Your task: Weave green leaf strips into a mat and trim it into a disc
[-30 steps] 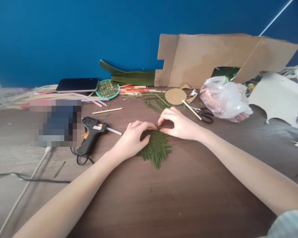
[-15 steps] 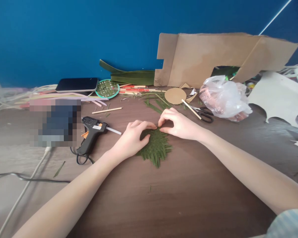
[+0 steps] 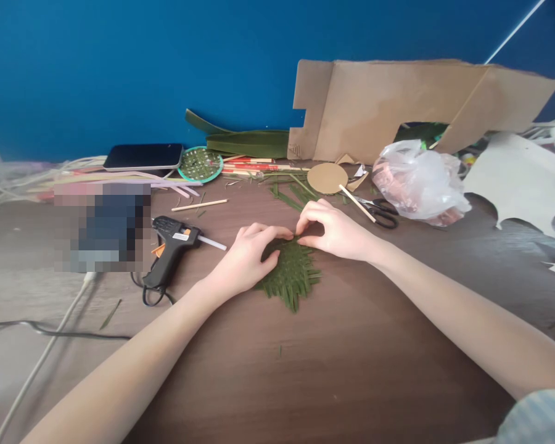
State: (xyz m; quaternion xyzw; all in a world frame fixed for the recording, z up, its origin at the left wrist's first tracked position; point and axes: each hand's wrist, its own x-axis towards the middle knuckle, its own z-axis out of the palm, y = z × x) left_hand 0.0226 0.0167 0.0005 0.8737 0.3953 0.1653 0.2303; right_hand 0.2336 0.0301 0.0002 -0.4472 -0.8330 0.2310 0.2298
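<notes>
Brown wood grain marks the counter [image 3: 314, 382], and, with the green woven piece [image 3: 290, 277] at mid-counter as the dial's centre, a striped sleeve [image 3: 539, 416] shows at the near edge at four o'clock. Closer in, at six o'clock, lies a tiny green scrap [image 3: 280, 351]. A white cable [image 3: 45, 354] and a black cord [image 3: 87, 335] cross at eight o'clock, near a loose leaf strip [image 3: 110, 314]. The woven piece lies flat, its frayed ends toward six o'clock. At its far tip both hands meet: the right hand [image 3: 337, 234] pinches the tip between thumb and forefinger, while the left hand [image 3: 245, 262] lays forefinger and thumb on it, spread apart; whether these grip, I cannot tell. A black glue gun [image 3: 173, 250], with a translucent stick [image 3: 213, 243] jutting from it, rests at nine o'clock. Beyond it lies a wooden stick [image 3: 200, 205]. At two o'clock, black-handled scissors [image 3: 380, 208] lie partly under a pale stick [image 3: 357, 204], with a plastic bag [image 3: 420, 182] just behind. Farther off come a cardboard disc [image 3: 327, 178] at one o'clock, a teal-edged round green piece [image 3: 200, 164] between ten and eleven, and a dark phone [image 3: 143, 157] at ten. Long green leaves [image 3: 250, 145] and standing cardboard [image 3: 379, 105] back onto the blue wall [image 3: 143, 74] at twelve.
</notes>
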